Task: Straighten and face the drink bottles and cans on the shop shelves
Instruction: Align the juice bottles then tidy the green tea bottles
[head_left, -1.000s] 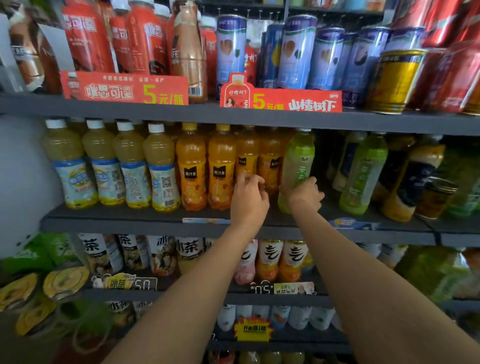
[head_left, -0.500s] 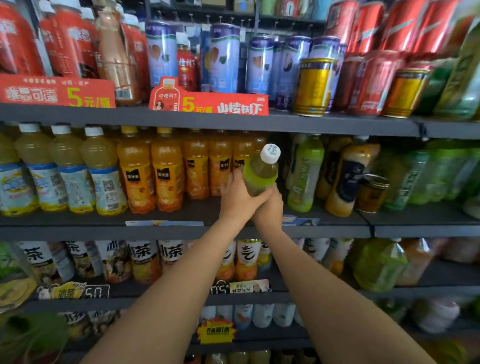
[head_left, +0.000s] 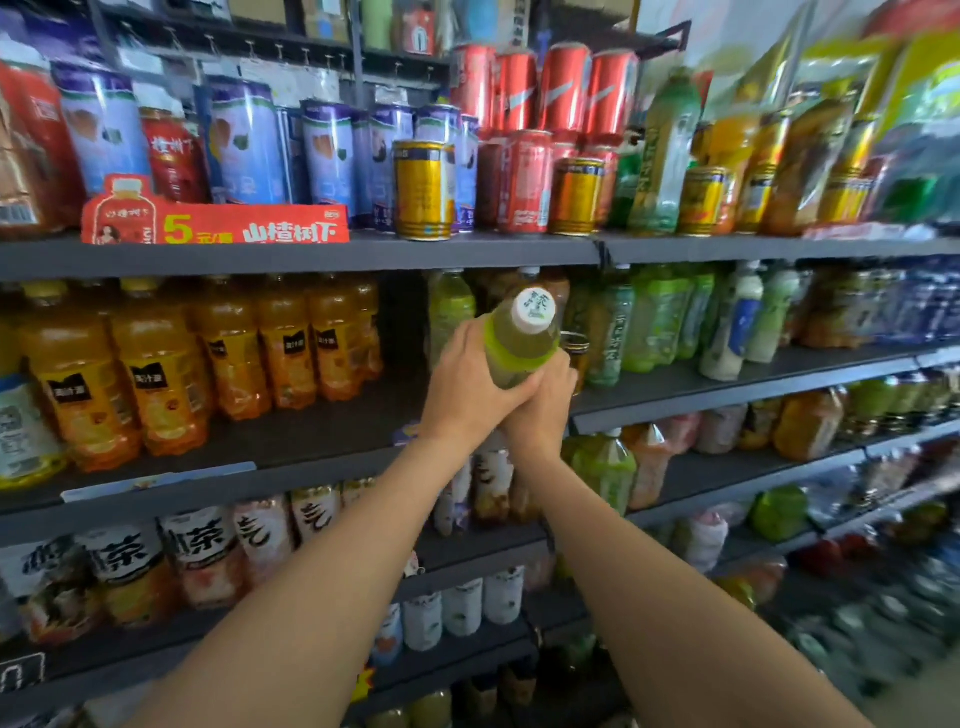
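Head view: both hands hold one green bottle (head_left: 519, 345) clear of the middle shelf (head_left: 311, 431), tipped so its white cap (head_left: 533, 310) points toward the camera. The left hand (head_left: 470, 387) wraps the side and lower body of the bottle; the right hand (head_left: 543, 402) cups it from below, its fingers curled round the base, the two hands touching.

The bottle looks full of pale yellow-green drink up near the neck, so it should be fairly heavy for its size, with the weight sloshing as it tilts. Its thin plastic wall will likely give a little if squeezed, and the glossy green label may be slick. A grip round the lower body, with a palm under the base, seems the surest hold; the cap is closed.

Left of the bottle, on the middle shelf, stands a row of orange juice bottles (head_left: 228, 353), all apparently full, labels forward. Between that row and the bottle the shelf shows a bare gap. Right of the bottle stand more green bottles (head_left: 654, 317), crowded and leaning, blurred. Just behind the bottle a small dark jar (head_left: 575, 345) peeks out; its contents cannot be told. Above the bottle, on the top shelf, a gold can (head_left: 423, 189) stands in front of blue cans (head_left: 332, 153) and red cans (head_left: 524, 179).
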